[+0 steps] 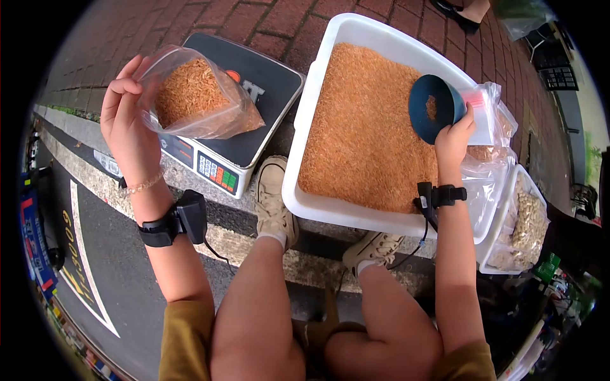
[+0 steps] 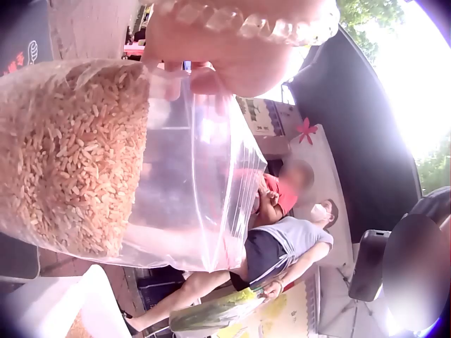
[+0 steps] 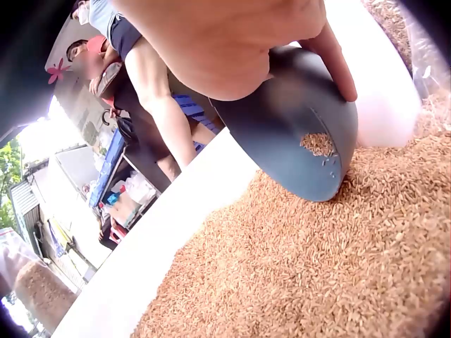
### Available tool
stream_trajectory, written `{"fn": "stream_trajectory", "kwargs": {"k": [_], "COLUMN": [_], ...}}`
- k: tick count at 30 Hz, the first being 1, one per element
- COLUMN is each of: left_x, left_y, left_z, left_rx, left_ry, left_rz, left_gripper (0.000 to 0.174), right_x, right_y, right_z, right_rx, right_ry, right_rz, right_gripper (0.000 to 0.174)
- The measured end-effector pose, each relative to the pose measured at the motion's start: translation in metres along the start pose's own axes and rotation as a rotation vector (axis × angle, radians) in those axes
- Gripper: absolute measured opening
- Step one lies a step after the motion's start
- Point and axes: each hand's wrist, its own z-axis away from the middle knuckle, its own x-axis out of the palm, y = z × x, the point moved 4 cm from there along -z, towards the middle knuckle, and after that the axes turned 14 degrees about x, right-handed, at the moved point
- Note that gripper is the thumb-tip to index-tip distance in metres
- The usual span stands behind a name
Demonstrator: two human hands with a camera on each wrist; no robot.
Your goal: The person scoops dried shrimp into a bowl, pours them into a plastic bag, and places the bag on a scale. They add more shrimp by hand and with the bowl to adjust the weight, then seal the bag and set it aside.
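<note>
Open air over grain (image 1: 368, 133) left of scoop (image 1: 420, 114); tub rim (image 1: 309, 114) blocks low sideways pass toward scale (image 1: 279, 76).

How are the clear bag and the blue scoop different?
The bag is clear plastic, while the scoop is dark blue and not see-through. The bag has a big heap of brown grains inside, but the scoop has only a small patch. The left hand holds the bag; the right hand holds the scoop. Both are open and have grains in them.

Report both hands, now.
Left hand: closed, holding the clear bag of grain by its edge.
Right hand: closed, holding the blue scoop.
</note>
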Motion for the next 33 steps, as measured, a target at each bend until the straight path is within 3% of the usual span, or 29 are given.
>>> {"fn": "stream_trajectory", "kwargs": {"k": [5,7,12,15,17,19,20,21,23,24,26,33], "left_x": [0.004,0.011,0.013,0.013,0.012,0.010,0.008,0.008,0.006,0.007,0.013,0.015], "left_y": [0.005,0.010,0.010,0.009,0.007,0.007,0.008,0.008,0.010,0.011,0.016,0.030], "left_z": [0.000,0.002,0.005,0.005,0.007,0.007,0.006,0.006,0.006,0.006,0.005,0.002], "left_rx": [0.031,0.035,0.001,0.003,0.028,0.053,0.076,0.081,0.075,0.080,0.136,0.237], "left_ry": [-0.061,-0.064,-0.075,-0.038,-0.045,-0.041,-0.042,-0.041,-0.025,-0.024,-0.065,-0.135], "left_rz": [-0.129,-0.153,-0.177,-0.174,-0.159,-0.192,-0.227,-0.225,-0.252,-0.251,-0.335,-0.595], "left_gripper": [0.022,0.024,0.031,0.031,0.029,0.028,0.028,0.028,0.030,0.030,0.034,0.037], "right_x": [0.007,0.020,0.023,0.038,0.043,0.039,0.034,0.035,0.045,0.041,0.019,-0.032], "right_y": [-0.038,-0.056,-0.074,-0.043,-0.031,-0.021,-0.021,-0.016,0.001,-0.006,-0.034,-0.101], "right_z": [0.016,0.035,0.049,0.037,0.031,0.038,0.039,0.036,0.039,0.042,0.040,0.020], "right_rx": [-0.095,-0.232,-0.200,-0.168,-0.270,0.675,0.802,0.797,1.144,1.139,0.789,0.637], "right_ry": [-0.145,-0.309,-0.448,-0.400,-0.289,-0.700,-0.713,-0.711,-0.849,-0.849,-0.754,-0.748], "right_rz": [-0.014,-0.046,-0.139,-0.247,-0.233,-0.736,-0.754,-0.758,-1.031,-1.034,-0.888,-0.961], "right_gripper": [0.066,0.066,0.070,0.073,0.069,0.064,0.059,0.059,0.065,0.065,0.064,0.067]}}
